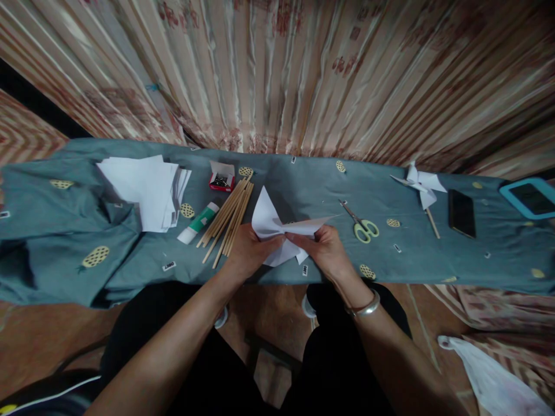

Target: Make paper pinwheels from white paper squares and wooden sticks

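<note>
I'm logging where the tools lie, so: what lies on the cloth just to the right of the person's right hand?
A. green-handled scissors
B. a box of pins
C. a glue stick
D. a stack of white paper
A: the green-handled scissors lie on the cloth just right of the right hand, which pinches the folded white paper.

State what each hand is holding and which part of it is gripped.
Both hands hold one folded white paper: the left hand and right hand pinch it together at its middle.
</note>
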### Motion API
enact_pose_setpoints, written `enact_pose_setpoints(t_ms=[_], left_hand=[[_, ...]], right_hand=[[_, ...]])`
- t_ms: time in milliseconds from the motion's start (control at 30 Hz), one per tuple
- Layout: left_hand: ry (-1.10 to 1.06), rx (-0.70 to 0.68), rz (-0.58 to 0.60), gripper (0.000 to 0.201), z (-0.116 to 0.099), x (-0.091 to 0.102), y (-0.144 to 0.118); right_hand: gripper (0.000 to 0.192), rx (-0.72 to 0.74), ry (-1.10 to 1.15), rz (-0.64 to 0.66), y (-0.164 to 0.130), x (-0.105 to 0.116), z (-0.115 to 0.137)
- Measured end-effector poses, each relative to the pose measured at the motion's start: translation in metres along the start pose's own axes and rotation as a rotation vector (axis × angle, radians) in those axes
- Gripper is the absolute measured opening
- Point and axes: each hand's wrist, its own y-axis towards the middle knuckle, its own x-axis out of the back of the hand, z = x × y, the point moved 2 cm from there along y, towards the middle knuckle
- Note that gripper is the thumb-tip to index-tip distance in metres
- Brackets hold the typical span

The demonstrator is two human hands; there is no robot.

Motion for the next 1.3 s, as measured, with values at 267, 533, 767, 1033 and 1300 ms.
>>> enact_pose_setpoints(t_ms=[267, 533, 767, 1033, 1300], left_hand=[[-0.038, 0.029, 0.031, 0.022, 0.006, -0.002, -0.004], [-0.057, 0.076, 0.099, 0.024, 0.013, -0.004, -0.006], [0.07, 0.016, 0.214, 0.046, 0.0, 0.012, -0.008], [0.27, -0.042, -0.006, 0.04, -0.008, 0.057, 0.003], [0.873, -0.305, -0.163, 0.03, 0.01, 0.072, 0.024]], right_hand=[[0.023, 0.069, -0.075, 0.006, -0.002, -0.001, -0.002], [0.017, 0.077, -0.069, 0.004, -0.004, 0.007, 0.002], [0.02, 0.098, -0.083, -0.057, -0.007, 0.026, 0.004], [0.029, 0.092, -0.132, -0.164, -0.009, 0.044, -0.004], [0.03, 0.104, -0.14, -0.084, -0.011, 0.035, 0.001]])
